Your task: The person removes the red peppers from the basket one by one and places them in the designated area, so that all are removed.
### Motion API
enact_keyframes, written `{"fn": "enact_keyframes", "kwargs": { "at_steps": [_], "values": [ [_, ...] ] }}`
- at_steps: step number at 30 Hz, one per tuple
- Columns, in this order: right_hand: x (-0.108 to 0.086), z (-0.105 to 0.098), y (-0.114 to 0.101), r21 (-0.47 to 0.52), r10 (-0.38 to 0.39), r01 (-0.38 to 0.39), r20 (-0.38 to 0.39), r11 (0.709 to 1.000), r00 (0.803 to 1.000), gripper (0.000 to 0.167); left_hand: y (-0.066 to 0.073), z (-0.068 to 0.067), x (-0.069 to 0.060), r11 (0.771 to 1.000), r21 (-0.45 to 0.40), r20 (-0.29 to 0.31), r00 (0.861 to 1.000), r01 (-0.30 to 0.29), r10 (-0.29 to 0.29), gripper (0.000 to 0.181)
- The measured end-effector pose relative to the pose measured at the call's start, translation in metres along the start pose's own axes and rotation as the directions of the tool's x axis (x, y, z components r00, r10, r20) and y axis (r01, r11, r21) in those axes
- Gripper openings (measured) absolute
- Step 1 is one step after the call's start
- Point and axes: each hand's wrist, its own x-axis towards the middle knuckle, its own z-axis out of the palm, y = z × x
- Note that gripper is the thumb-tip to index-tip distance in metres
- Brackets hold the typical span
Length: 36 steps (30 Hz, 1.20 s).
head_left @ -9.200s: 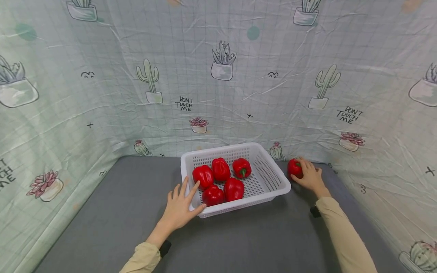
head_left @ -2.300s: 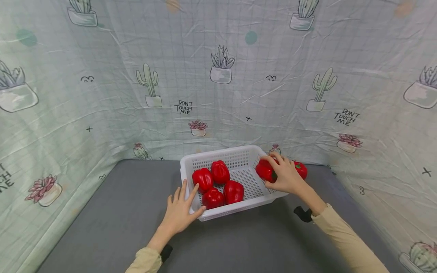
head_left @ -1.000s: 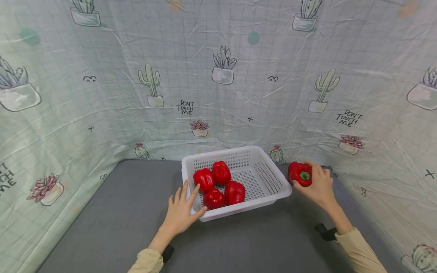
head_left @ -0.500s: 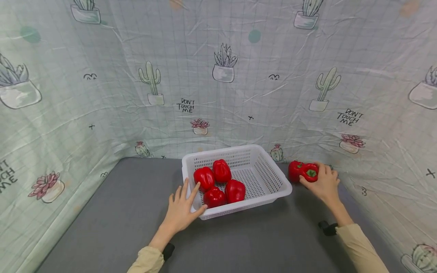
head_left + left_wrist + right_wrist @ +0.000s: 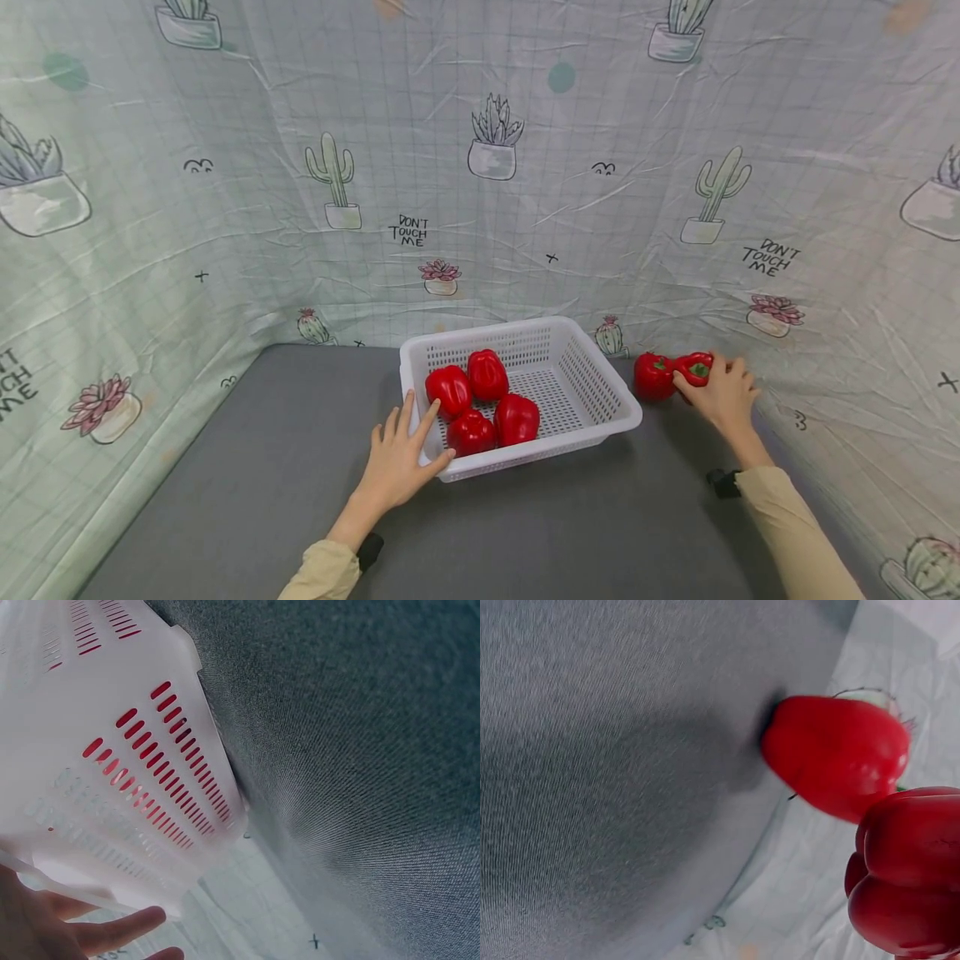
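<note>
My left hand [image 5: 393, 458] rests on the left rim of a white perforated plastic basket [image 5: 600, 421], fingers spread and fairly straight. In the left wrist view its fingertips [image 5: 127, 930] lie along the edge of the basket [image 5: 45, 727]. Several red bell peppers [image 5: 517, 419] sit in the basket's left half. To the right of the basket, my right hand [image 5: 726, 398] holds a red bell pepper [image 5: 684, 364], green stem end showing. Just left of it another red bell pepper [image 5: 651, 379] stands on the table. In the right wrist view the held pepper [image 5: 911, 862] partly overlaps the standing one [image 5: 832, 754].
A grey table [image 5: 570, 525] lies under everything. Patterned fabric [image 5: 405, 167] with cactus drawings hangs behind and along both sides, close to the right hand. The basket's right half shows bare mesh [image 5: 573, 408].
One bell pepper has left the basket's right side in my right hand. The hand has carried it rightward past the pepper on the table, while the left hand has stayed on the rim.
</note>
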Motion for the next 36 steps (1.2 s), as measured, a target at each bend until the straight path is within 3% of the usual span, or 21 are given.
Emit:
{"fn": "enact_keyframes", "kwargs": {
  "at_steps": [6,14,21,36],
  "values": [
    [0.012,0.006,0.009,0.004,0.047,-0.046,-0.026,0.999,0.999,0.075,0.000,-0.001,0.000,1.000,-0.004,0.000,1.000,0.005,-0.005,0.075],
    [0.024,0.011,0.020,-0.045,0.067,-0.068,-0.032,0.997,0.997,0.062,0.000,-0.001,0.001,1.000,-0.004,-0.010,1.000,-0.005,0.005,0.074],
    [0.029,0.019,0.027,-0.114,0.052,-0.052,0.002,0.992,0.999,0.059,0.000,-0.002,0.000,1.000,-0.005,0.000,1.000,-0.006,0.006,0.074],
    [0.029,0.035,0.038,-0.128,0.056,-0.039,0.135,0.991,0.989,0.047,0.000,-0.001,0.000,1.000,-0.001,0.005,1.000,0.000,0.000,0.074]
  ]
}}
